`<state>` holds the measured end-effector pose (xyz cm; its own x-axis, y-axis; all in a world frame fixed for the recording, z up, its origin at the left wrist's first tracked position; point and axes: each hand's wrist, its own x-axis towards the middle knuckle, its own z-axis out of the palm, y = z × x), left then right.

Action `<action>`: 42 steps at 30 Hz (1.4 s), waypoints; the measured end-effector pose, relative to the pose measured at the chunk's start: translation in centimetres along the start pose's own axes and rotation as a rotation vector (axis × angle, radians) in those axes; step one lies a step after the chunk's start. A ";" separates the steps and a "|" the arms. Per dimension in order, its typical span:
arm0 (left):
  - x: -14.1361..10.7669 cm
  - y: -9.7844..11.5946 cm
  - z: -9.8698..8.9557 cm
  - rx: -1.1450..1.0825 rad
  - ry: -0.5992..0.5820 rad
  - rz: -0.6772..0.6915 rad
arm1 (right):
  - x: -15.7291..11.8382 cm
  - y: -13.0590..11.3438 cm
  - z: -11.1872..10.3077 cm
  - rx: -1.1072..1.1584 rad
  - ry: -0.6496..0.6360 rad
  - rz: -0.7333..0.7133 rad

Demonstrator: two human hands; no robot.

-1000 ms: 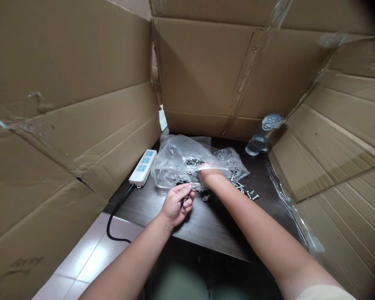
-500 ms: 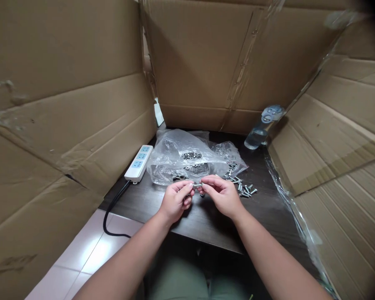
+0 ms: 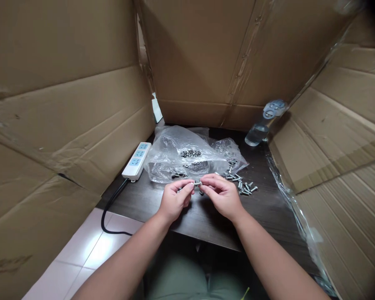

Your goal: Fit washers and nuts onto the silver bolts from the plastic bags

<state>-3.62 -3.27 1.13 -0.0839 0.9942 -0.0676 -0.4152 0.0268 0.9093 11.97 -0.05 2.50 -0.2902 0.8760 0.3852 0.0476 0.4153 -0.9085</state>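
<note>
Between my two hands, a small silvery bolt (image 3: 197,183) lies nearly level above the table's front part. My left hand (image 3: 175,199) pinches its left end between thumb and forefinger. The right end sits in the fingertips of my right hand (image 3: 222,195), also closed. Fingertips cover both ends, so I cannot make out whether a nut is on it. Just beyond, a clear plastic bag (image 3: 171,146) lies open with many small dark nuts (image 3: 190,153) inside. Right of my right hand, several loose bolts (image 3: 245,188) are scattered, some reaching into a second clear bag (image 3: 226,146).
A white power strip (image 3: 136,160) with a black cable (image 3: 108,208) lies on the left of the dark table (image 3: 278,208). At the back right a water bottle (image 3: 260,129) leans by the cardboard wall (image 3: 340,137). Cardboard also encloses the left and back.
The view has shifted slightly. My hands remain together on the bolt, with only small finger movements.
</note>
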 end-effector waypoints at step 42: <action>-0.3 -1.1 -0.5 0.644 0.052 0.525 | -0.4 -0.1 1.4 0.467 -0.031 0.455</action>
<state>-3.57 -3.69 -0.04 -0.1702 0.8886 0.4260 0.2872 -0.3688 0.8840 10.72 -0.84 2.23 -0.3665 0.9289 -0.0526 -0.2465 -0.1514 -0.9573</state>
